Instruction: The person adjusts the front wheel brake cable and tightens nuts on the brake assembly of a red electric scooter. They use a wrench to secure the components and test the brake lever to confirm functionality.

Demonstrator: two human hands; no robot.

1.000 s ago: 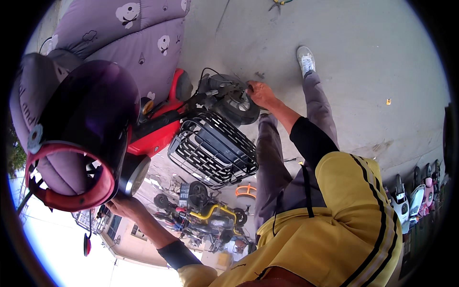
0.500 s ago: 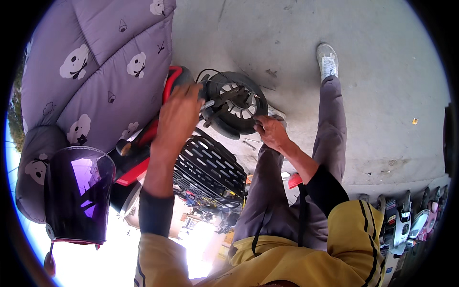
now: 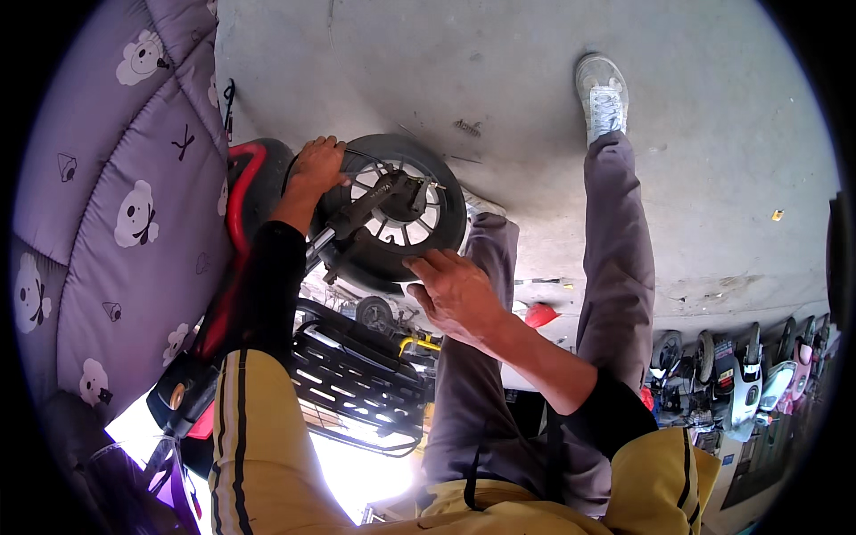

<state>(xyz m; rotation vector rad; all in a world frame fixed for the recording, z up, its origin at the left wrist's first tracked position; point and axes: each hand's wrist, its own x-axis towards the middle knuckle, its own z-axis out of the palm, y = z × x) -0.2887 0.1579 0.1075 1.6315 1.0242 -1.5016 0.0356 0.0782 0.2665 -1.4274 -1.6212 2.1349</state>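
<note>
A black-tyred front wheel (image 3: 437, 165) with pale spokes belongs to a red and black electric scooter (image 3: 250, 192). Its fork leg (image 3: 361, 214) runs to the hub, where a dark brake part (image 3: 406, 198) sits. My left hand (image 3: 314, 171) is closed over the left edge of the tyre, beside a thin black cable (image 3: 361, 155); its fingertips are partly hidden. Close to the tyre's lower right edge is my right hand (image 3: 456, 292), thumb apart from loosely bent fingers, with nothing visible in it. Whether its fingertips touch the tyre, I cannot tell.
A padded purple scooter quilt (image 3: 134, 223) fills the left side. Below the wheel is a black slotted basket (image 3: 357, 379). A red object (image 3: 540, 315) lies by my legs. Several parked scooters (image 3: 749, 392) line the lower right. My shoe (image 3: 604, 94) stands on concrete.
My left hand has come to the tyre's left edge, its forearm now lower left. My right hand has shifted down and left. The wheel and quilt appear further left as the view moved.
</note>
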